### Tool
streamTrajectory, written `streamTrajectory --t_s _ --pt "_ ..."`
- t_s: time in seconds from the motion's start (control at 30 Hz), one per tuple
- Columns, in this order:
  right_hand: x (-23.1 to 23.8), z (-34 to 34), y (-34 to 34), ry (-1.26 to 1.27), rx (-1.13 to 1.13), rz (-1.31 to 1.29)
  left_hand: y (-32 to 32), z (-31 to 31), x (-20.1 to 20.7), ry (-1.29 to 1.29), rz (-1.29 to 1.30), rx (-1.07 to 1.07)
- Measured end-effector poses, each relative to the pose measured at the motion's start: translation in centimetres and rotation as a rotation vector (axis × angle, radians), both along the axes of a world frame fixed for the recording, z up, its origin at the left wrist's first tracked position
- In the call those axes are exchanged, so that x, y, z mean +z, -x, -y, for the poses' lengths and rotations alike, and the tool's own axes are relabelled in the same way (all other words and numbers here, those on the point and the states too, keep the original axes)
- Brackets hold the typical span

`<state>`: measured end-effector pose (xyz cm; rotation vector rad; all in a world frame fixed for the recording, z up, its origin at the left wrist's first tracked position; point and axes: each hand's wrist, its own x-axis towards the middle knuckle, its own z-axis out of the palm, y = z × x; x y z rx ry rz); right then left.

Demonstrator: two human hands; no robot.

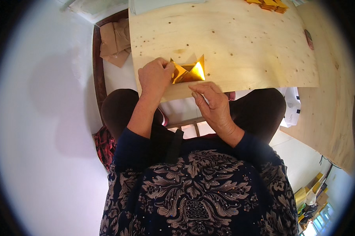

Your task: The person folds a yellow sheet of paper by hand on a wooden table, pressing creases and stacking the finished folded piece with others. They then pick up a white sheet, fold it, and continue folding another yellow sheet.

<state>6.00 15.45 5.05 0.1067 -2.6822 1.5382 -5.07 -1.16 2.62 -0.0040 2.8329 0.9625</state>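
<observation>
A folded piece of shiny gold foil paper (194, 72) lies near the front edge of the wooden table, with pointed corners standing up on both sides and a V-shaped fold between them. My left hand (155, 76) is closed at its left edge, the fingertips gripping the paper there and hiding that corner. Just below and to the right of the paper, over the table's front edge, hovers my right hand (213, 103). Its fingers are bent, with a small gap between thumb and forefinger and nothing visible between them.
The pale plywood table (244, 51) carries a pile of gold folded pieces (268, 5) at the far right and light sheets (161, 4) at the far left. A small reddish-brown object (309, 39) lies near the right edge. Brown cardboard (115, 41) sits left of the table.
</observation>
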Motion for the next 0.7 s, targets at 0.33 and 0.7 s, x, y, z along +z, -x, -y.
streamTrajectory --t_s 0.33,0.7 --pt "-4.7 1.7 4.1 -0.654 0.310 -0.255 1.2 0.0 0.0 0.208 -0.028 -0.014" --pt "-5.1 1.9 4.0 -0.715 0.312 -0.280 -4.0 2.7 -0.7 0.314 -0.479 -0.396"
